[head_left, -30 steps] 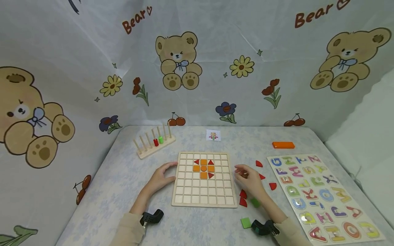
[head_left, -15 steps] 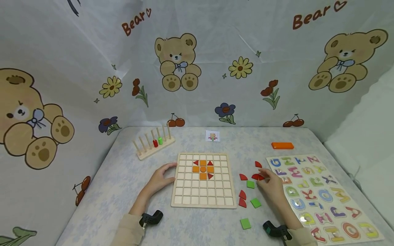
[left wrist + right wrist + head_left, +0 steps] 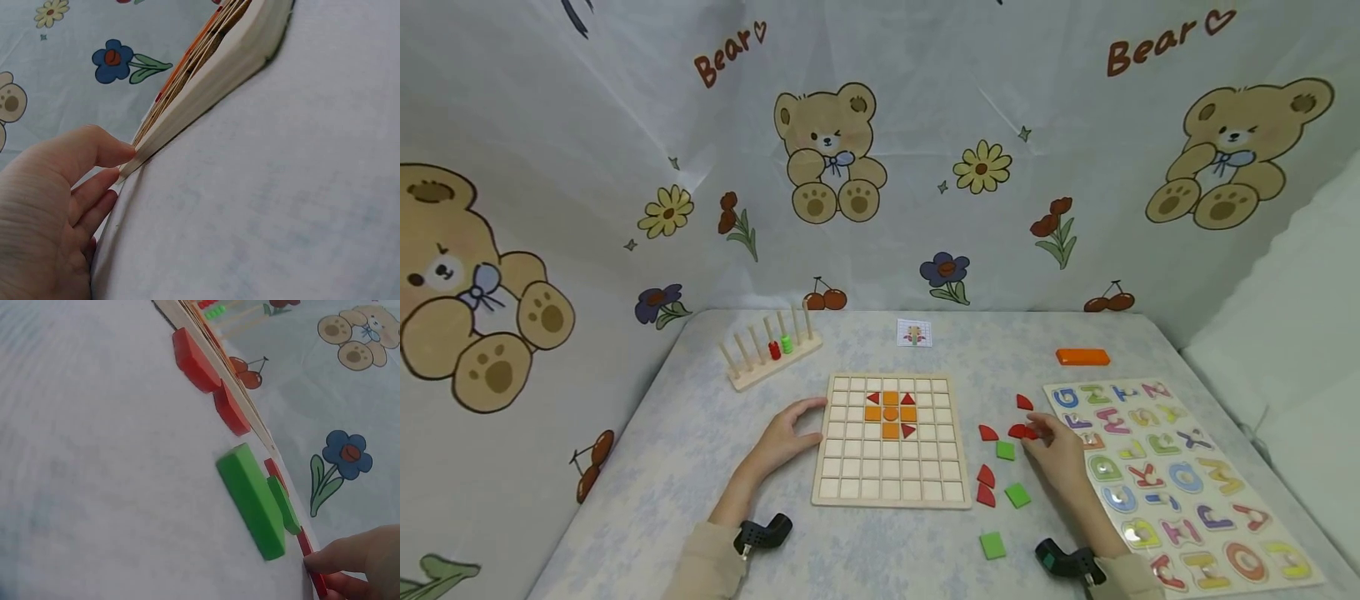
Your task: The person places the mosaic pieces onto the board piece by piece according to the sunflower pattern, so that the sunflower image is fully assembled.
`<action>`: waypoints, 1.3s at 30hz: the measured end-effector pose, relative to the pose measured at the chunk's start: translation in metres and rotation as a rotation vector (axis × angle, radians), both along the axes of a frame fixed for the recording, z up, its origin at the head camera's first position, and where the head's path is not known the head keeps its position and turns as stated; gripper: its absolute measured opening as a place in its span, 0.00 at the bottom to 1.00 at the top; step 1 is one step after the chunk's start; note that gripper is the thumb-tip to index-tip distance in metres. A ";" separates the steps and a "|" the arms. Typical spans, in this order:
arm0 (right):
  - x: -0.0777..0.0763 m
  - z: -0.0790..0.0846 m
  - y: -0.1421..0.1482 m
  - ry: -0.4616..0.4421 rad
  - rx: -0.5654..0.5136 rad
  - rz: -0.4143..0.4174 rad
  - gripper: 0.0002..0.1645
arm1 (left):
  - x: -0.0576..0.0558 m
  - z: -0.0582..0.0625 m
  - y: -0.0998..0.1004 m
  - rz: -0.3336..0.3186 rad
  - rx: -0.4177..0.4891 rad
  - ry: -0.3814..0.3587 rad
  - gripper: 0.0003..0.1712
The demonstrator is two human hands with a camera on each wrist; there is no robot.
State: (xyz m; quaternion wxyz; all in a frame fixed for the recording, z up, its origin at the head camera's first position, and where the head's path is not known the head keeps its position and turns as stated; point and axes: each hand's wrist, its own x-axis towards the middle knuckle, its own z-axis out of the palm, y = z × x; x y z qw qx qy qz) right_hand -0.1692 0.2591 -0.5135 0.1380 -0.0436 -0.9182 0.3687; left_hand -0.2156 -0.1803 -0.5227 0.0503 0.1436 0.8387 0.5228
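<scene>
My left hand (image 3: pixel 786 435) rests against the left edge of a square wooden grid board (image 3: pixel 895 471), thumb and fingers relaxed. In the left wrist view its fingertips meet the side of the board (image 3: pixel 212 97). Orange squares (image 3: pixel 891 398), an orange circle (image 3: pixel 891 413) and three red triangles (image 3: pixel 907 431) sit in the board's cells. Right of the board, my right hand (image 3: pixel 1058 454) pinches a red quarter-circle piece (image 3: pixel 1031 433) low over the table, beside another red quarter-circle (image 3: pixel 1016 430). The right wrist view shows thumb and finger on the red piece (image 3: pixel 320 585).
More red quarter-circles (image 3: pixel 986 476) and three green squares (image 3: pixel 1018 495) lie between board and right hand. A letter puzzle board (image 3: pixel 1150 454) lies at the right, an orange block (image 3: pixel 1082 357) behind it. A peg stand (image 3: pixel 775 364) and a pattern card (image 3: pixel 913 333) are at the back.
My right hand has moved right, from beside the board to the red quarter-circles, and now pinches one. A green square and a red piece it hid are visible. The left hand has stayed put.
</scene>
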 end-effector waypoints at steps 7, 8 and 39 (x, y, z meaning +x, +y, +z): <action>0.000 0.005 -0.007 -0.026 -0.072 -0.041 0.22 | 0.001 -0.002 0.001 -0.002 0.003 0.010 0.32; 0.000 0.008 -0.010 -0.038 -0.087 -0.045 0.22 | 0.000 -0.002 0.001 -0.003 0.003 0.009 0.32; -0.034 0.027 -0.186 -0.014 -0.222 0.536 0.22 | 0.001 0.001 -0.003 -0.021 0.020 0.020 0.32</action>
